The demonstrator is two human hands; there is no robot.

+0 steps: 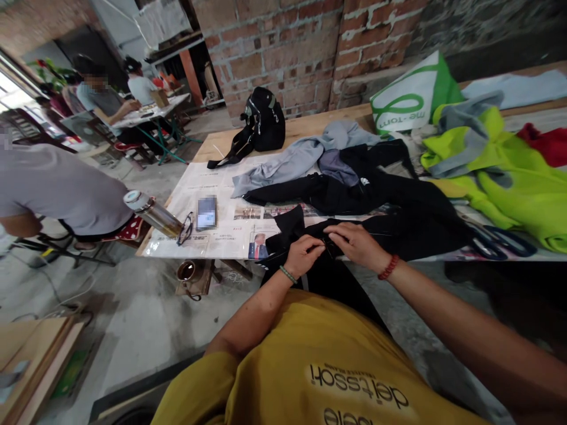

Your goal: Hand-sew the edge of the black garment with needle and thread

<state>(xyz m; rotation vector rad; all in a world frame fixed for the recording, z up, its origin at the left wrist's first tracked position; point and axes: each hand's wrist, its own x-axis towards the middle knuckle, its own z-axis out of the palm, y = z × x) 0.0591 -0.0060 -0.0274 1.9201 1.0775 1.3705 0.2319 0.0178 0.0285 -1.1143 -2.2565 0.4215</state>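
My left hand [303,255], with a green bead bracelet at the wrist, is closed in a pinch at the table's near edge. It grips a fold of a black garment [398,233] that lies along this edge. Just to its right, my right hand [354,242], wearing a red bracelet, also pinches the black cloth. The fingertips of both hands nearly meet over a small spot, and any small part between them is too dark to make out. Behind them lie a second black garment [305,192] with a small white logo and a grey garment [292,160].
Newspaper covers the table [225,239], with a phone [206,212], glasses [185,229] and a flask [153,213] at left. A black bag [266,121], green-white bag [411,97], yellow-green clothes [509,171] and large scissors [496,239] lie around. Several people sit at left.
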